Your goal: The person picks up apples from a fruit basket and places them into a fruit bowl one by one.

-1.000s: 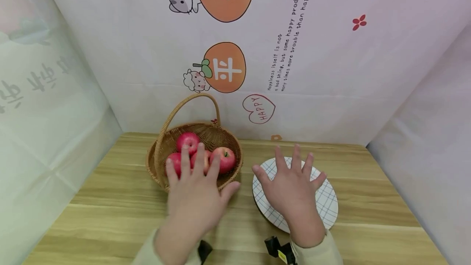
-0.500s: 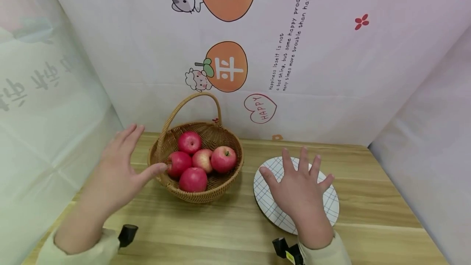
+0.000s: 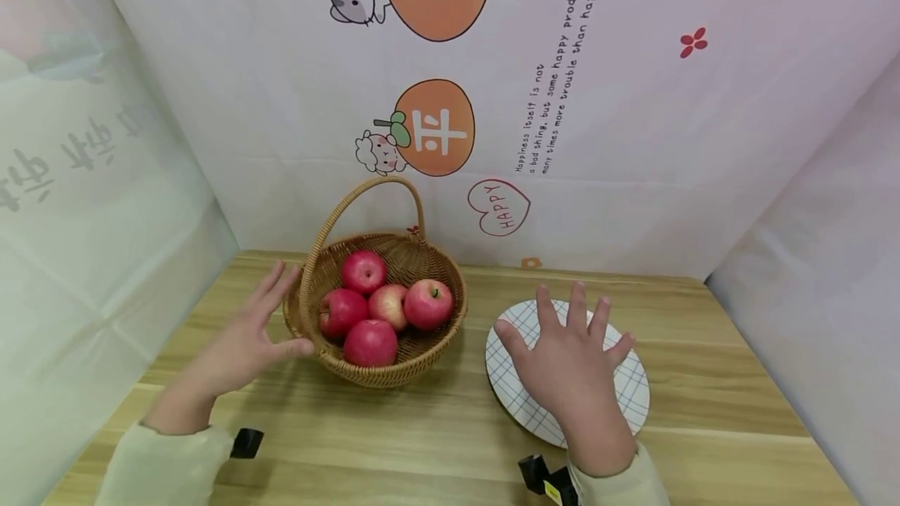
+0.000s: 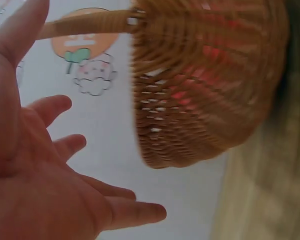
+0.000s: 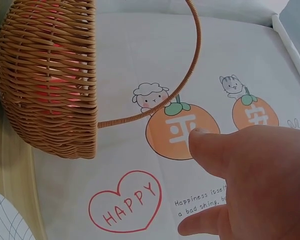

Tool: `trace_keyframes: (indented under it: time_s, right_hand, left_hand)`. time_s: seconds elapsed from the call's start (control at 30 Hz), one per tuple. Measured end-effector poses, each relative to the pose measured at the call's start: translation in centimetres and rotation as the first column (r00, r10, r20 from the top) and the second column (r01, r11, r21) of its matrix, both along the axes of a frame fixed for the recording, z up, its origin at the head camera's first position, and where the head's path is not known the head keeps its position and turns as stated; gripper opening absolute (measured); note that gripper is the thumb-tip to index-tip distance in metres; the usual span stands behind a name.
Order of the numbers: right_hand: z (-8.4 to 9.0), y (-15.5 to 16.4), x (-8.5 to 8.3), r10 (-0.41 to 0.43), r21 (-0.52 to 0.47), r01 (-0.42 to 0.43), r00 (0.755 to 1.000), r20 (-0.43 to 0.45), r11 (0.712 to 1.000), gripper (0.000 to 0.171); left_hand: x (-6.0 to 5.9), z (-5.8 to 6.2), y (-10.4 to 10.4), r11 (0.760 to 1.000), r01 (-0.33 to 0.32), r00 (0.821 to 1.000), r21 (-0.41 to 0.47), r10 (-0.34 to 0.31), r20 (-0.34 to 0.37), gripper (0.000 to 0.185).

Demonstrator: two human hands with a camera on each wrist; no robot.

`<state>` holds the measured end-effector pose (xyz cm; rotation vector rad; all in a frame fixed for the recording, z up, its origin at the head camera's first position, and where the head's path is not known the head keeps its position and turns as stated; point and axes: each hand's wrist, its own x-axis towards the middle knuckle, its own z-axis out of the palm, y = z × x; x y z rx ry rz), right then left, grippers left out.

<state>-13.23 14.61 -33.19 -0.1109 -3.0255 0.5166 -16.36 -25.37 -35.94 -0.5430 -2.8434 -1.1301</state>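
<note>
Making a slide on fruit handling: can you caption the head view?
Left hand open beside a wicker basket of five red apples; right hand spread over a checked plate.

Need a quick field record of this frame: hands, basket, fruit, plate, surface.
left hand: open, fingers spread, at the basket's left side; thumb tip at the wicker wall, contact not certain
right hand: open, fingers spread, over the plate
basket: round wicker, arched handle upright, standing on the table
apples: five red ones inside the basket, none held
plate: white with grid lines, right of the basket, apart from it
table: light wood
backdrop: white printed cloth
</note>
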Motion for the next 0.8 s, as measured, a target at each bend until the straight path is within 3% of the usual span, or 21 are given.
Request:
trace_keyframes:
  time_s: [0.2,0.4,0.5,0.8]
  right_hand:
    - [-0.1,-0.1,-0.1,0.011,0.0,-0.011,1.0,0.001,1.0,0.106]
    - [-0.2,-0.2,-0.1,0.02,-0.023,-0.02,1.0,0.008,1.0,0.106]
    - [-0.3,-0.3,-0.2,0.025,-0.026,-0.024,1.0,0.01,0.999,0.105]
    - [-0.6,-0.2,-0.3,0.039,-0.025,-0.039,0.999,-0.004,0.999,0.106]
  left_hand:
    - [-0.2,-1.4,1.1,0.997,-0.012,0.998,0.071,0.007,0.061,0.102]
    - [-0.2,-3.1,2.6,0.999,-0.03,0.999,-0.016,0.03,0.032,0.095]
    - [-0.1,-3.5,2.8,0.999,-0.04,0.999,-0.037,0.042,0.03,0.094]
    - [-0.2,-3.8,2.9,0.997,-0.068,0.996,0.036,0.066,0.057,0.087]
